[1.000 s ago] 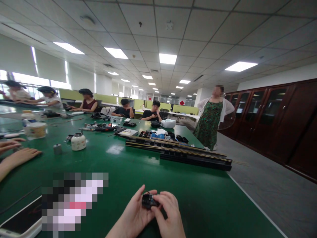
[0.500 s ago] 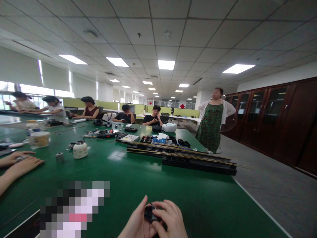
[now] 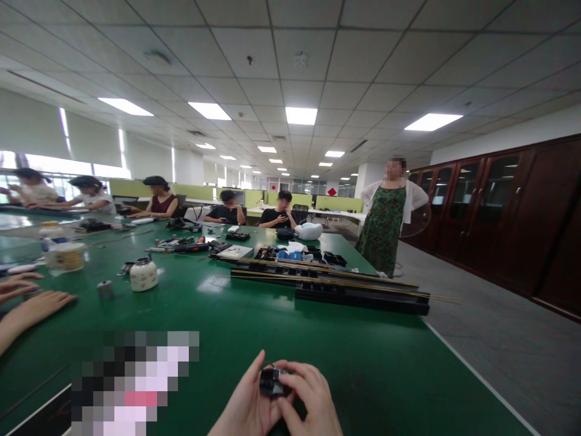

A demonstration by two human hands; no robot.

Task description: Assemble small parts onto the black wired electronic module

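A small black part point(image 3: 271, 383) is held between my two hands above the green table point(image 3: 218, 357), low in the view. My left hand point(image 3: 247, 396) cups it from the left and below, with the thumb up along its side. Over its right side bend the fingers of my right hand point(image 3: 311, 393), with fingertips touching it. The lower side of the part is hidden by my fingers.
Black rails with thin brass rods point(image 3: 363, 297) lie ahead. A white jar point(image 3: 143, 274), a grey cylinder point(image 3: 105, 290) and tools point(image 3: 186, 244) are further left. Another person's hands point(image 3: 40, 303) rest at the left edge. A person in a green dress point(image 3: 385, 224) stands beyond the table.
My hands and the black part have shifted slightly left and up in the view, and the part is turned a little, showing more of its face. The whole view has moved slightly.
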